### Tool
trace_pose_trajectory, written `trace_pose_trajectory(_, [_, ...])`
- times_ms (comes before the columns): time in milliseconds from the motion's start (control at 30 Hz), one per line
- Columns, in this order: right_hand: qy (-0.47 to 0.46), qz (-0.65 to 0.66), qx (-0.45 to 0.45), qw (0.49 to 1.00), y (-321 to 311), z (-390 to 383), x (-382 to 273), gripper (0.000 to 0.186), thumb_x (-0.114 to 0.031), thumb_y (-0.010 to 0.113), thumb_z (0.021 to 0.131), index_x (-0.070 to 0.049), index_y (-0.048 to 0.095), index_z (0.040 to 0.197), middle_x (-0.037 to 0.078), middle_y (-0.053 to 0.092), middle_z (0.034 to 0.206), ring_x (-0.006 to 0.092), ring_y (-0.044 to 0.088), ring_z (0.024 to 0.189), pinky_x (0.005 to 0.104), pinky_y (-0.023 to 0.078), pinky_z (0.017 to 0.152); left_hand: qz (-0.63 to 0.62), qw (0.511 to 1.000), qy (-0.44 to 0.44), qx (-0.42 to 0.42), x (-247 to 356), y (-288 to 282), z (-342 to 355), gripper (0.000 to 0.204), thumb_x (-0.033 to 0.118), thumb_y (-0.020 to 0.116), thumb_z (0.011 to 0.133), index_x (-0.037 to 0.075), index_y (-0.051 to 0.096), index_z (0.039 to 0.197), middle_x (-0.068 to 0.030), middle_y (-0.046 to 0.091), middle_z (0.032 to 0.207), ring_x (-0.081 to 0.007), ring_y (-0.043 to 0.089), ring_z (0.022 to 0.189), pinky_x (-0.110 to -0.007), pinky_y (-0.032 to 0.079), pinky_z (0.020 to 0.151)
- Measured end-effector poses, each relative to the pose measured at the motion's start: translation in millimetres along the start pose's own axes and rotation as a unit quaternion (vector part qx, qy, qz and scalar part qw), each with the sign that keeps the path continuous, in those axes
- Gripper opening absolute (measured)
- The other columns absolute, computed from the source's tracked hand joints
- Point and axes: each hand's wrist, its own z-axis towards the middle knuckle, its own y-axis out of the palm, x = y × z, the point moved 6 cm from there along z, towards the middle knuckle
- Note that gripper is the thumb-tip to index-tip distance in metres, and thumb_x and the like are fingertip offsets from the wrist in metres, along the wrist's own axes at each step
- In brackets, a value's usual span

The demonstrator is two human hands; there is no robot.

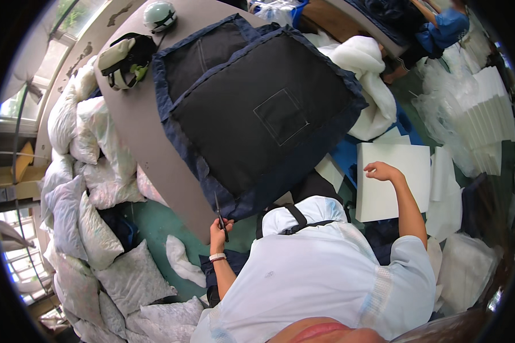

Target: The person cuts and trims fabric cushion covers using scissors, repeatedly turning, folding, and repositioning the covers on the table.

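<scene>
My left hand (pixel 221 227) grips a pair of scissors (pixel 218 210), blades pointing away from me over the near left corner of a large black fabric cover (pixel 223 137). Navy edging (pixel 180 146) runs around this cover, and a square is stitched on its upper face. Beneath its far left side another dark piece (pixel 194 60) with the same edging shows. Off to the right, my right hand (pixel 380 171) hovers over a thick white foam block (pixel 403 191), its fingers loosely bent and apart, with nothing visible in them.
A grey-brown table (pixel 129 123) carries the cover, a helmet (pixel 159 16) and a bag (pixel 126 60). Stuffed white sacks (pixel 68 211) pile up on the left. White batting (pixel 366 74), foam sheets (pixel 486 114) and plastic film lie right. A person in blue (pixel 443 28) is at the far right.
</scene>
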Motion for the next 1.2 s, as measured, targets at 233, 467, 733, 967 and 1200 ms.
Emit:
trace_pose_trajectory(233, [-0.053, -0.048, 0.092, 0.993, -68, 66, -3, 0.025, -0.016, 0.055, 0.080, -0.004, 0.067, 0.097, 0.015, 0.067, 0.093, 0.0275, 0.064, 0.087, 0.0363, 0.048, 0.080, -0.183, 0.963, 0.046, 0.191, 27, 6, 28, 0.015, 0.007, 0.064, 0.081, 0.005, 0.050, 0.086, -0.0059, 0.060, 0.072, -0.0129, 0.057, 0.057, -0.022, 0.043, 0.048])
trace_pose_trajectory(467, [-0.093, 0.138, 0.422, 0.891, -205, 241, -70, 0.021, -0.010, 0.048, 0.080, -0.004, 0.067, 0.089, 0.012, 0.067, 0.080, 0.0230, 0.065, 0.077, 0.0323, 0.051, 0.072, -0.380, 0.901, 0.001, 0.210, 60, 45, 16, 0.013, 0.017, 0.060, 0.087, 0.005, 0.056, 0.086, -0.0097, 0.063, 0.072, -0.0156, 0.061, 0.057, -0.022, 0.048, 0.046])
trace_pose_trajectory(733, [0.029, 0.088, 0.340, 0.936, -216, 391, -138, 0.049, -0.021, 0.054, 0.080, -0.010, 0.045, 0.128, 0.018, 0.059, 0.114, 0.0338, 0.054, 0.108, 0.0409, 0.043, 0.092, -0.450, 0.878, -0.107, 0.119, 101, 147, 35, 0.011, 0.018, 0.056, 0.088, 0.007, 0.058, 0.087, -0.0075, 0.061, 0.076, -0.0154, 0.057, 0.064, -0.022, 0.045, 0.052])
trace_pose_trajectory(967, [-0.068, 0.164, 0.417, 0.892, -182, 372, -139, 0.035, -0.021, 0.064, 0.077, -0.004, 0.053, 0.106, 0.018, 0.061, 0.093, 0.0353, 0.055, 0.095, 0.0437, 0.044, 0.082, -0.252, 0.961, -0.111, -0.013, 194, 251, 123, 0.011, 0.019, 0.055, 0.089, 0.008, 0.052, 0.088, -0.0098, 0.063, 0.081, -0.0148, 0.059, 0.062, -0.021, 0.040, 0.047])
trace_pose_trajectory(1200, [-0.152, 0.301, 0.421, 0.842, -172, 250, -180, 0.017, -0.005, 0.061, 0.078, -0.003, 0.066, 0.094, 0.010, 0.063, 0.090, 0.0266, 0.052, 0.089, 0.0339, 0.044, 0.083, -0.006, 0.989, -0.056, -0.135, 306, 373, 260, 0.021, 0.020, 0.065, 0.084, 0.007, 0.049, 0.085, -0.0112, 0.062, 0.089, -0.0161, 0.065, 0.079, -0.019, 0.037, 0.043])
